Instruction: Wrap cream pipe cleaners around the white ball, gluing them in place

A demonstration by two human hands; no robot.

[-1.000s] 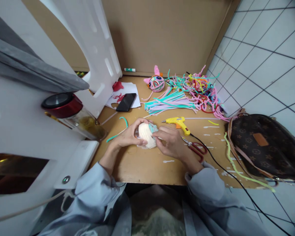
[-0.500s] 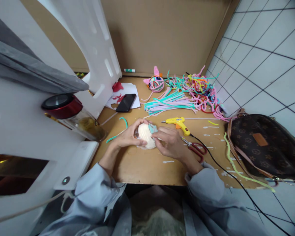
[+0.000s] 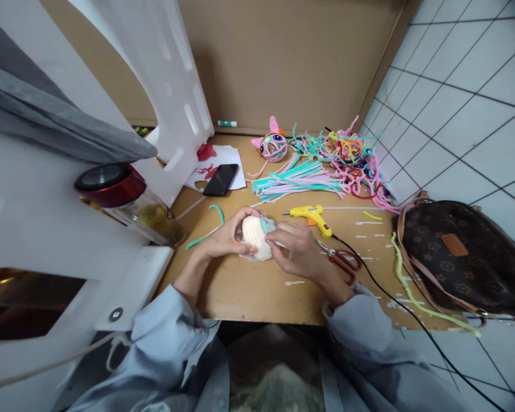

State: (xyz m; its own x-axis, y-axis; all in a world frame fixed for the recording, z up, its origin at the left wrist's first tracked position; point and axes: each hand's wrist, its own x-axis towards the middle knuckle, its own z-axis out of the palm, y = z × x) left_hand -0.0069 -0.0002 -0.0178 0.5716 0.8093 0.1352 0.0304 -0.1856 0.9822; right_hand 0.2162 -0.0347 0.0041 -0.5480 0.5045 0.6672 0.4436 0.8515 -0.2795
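Note:
My left hand [image 3: 230,233] is wrapped round a ball [image 3: 254,233] from its left side, thumb in front and fingers behind. Cream, ribbed strands that look like pipe cleaners cover most of the ball. A teal patch [image 3: 266,224] shows on its upper right, and a clear, shiny part peeks out beside my left palm. My right hand [image 3: 295,245] presses its fingertips together against the right side of the ball, just below the teal patch. What those fingertips pinch is too small to make out.
A yellow glue gun [image 3: 311,214] and red-handled scissors [image 3: 343,260] lie right of my hands. Behind are a pipe cleaner bundle [image 3: 298,182], a tangled pile [image 3: 347,151], a pink-eared ball figure [image 3: 273,146] and a phone [image 3: 221,179]. A glass bottle [image 3: 141,212] and brown bag [image 3: 463,257] flank them.
Hardly anything differs. Both hands keep their hold on the ball, and the whole view has shifted very slightly.

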